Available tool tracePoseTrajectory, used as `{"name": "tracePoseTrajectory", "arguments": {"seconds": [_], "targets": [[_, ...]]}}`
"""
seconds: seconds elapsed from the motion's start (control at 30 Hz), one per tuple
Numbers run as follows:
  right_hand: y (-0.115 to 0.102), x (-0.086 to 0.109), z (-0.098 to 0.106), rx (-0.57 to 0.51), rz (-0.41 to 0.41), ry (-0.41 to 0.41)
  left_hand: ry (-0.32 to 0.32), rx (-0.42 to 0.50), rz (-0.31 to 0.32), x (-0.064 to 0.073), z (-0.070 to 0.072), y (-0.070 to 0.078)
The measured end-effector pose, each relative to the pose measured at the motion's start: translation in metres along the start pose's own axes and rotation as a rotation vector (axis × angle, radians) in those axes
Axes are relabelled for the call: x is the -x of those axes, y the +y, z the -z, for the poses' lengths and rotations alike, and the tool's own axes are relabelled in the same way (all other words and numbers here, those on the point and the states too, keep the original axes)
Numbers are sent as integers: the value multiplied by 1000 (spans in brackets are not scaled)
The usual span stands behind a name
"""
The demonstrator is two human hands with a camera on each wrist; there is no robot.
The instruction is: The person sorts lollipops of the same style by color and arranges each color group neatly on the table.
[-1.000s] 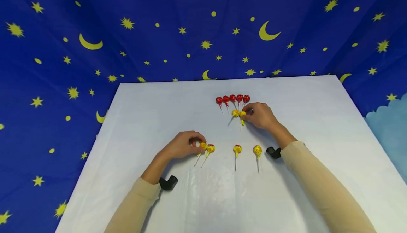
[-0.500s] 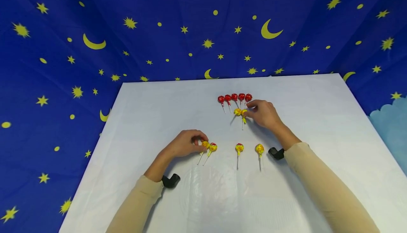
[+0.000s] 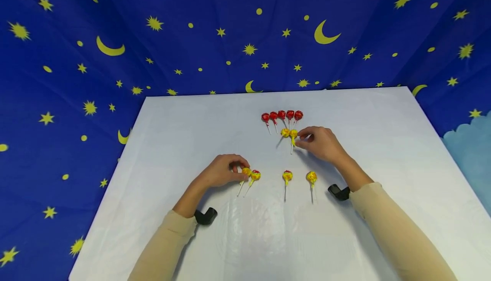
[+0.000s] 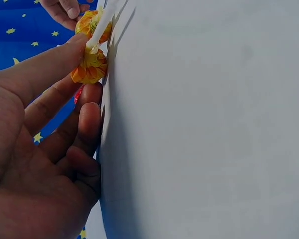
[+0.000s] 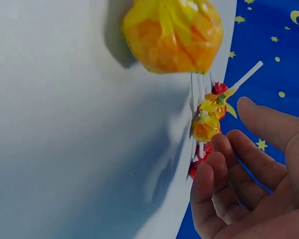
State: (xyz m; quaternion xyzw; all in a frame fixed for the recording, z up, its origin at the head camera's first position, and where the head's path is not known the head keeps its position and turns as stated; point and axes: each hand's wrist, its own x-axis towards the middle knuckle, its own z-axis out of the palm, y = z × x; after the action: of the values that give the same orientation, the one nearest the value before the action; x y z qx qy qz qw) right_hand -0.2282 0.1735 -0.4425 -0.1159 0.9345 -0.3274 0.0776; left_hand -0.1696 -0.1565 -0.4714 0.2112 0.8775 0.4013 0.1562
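Observation:
My left hand (image 3: pixel 224 171) pinches the head of a yellow lollipop (image 4: pixel 91 69) between thumb and fingers, low over the white table. Right beside it lies another yellow lollipop (image 3: pixel 255 175) with a red patch on its wrapper. Farther back, my right hand (image 3: pixel 320 143) holds nothing, its thumb and fingers parted just right of a yellow lollipop (image 3: pixel 293 134). That one lies against a second yellow lollipop (image 3: pixel 284 132). In the right wrist view a small gap shows between the fingertips (image 5: pixel 220 143) and this yellow pair.
Behind the yellow pair, several red lollipops (image 3: pixel 281 114) lie in a row, sticks toward me. Two more yellow lollipops lie apart nearer me, one in the middle (image 3: pixel 287 175) and one to its right (image 3: pixel 311 177). A blue star-patterned cloth (image 3: pixel 215 50) hangs behind the white table (image 3: pixel 184 119).
My right hand has let go of the yellow lollipop below the red row and drawn back slightly to the right and toward me. The left hand keeps its pinch in place.

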Motion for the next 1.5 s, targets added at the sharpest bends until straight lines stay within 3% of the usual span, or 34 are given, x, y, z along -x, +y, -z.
{"name": "tracePoseTrajectory", "arguments": {"seconds": [0.4, 0.6, 0.87, 1.1, 1.5], "targets": [[13, 24, 7, -15, -23, -26, 21, 12, -12, -2, -3, -2], [19, 44, 7, -27, -17, -88, 26, -4, -7, -2, -6, -4], [23, 64, 1, -75, -37, -201, 23, 17, 36, 4, 0, -1], [24, 71, -2, -49, 22, -202, 20, 18, 24, 2, 3, -2], [32, 79, -8, -101, 78, -186, 26, 88, 45, 3, 2, -2]]}}
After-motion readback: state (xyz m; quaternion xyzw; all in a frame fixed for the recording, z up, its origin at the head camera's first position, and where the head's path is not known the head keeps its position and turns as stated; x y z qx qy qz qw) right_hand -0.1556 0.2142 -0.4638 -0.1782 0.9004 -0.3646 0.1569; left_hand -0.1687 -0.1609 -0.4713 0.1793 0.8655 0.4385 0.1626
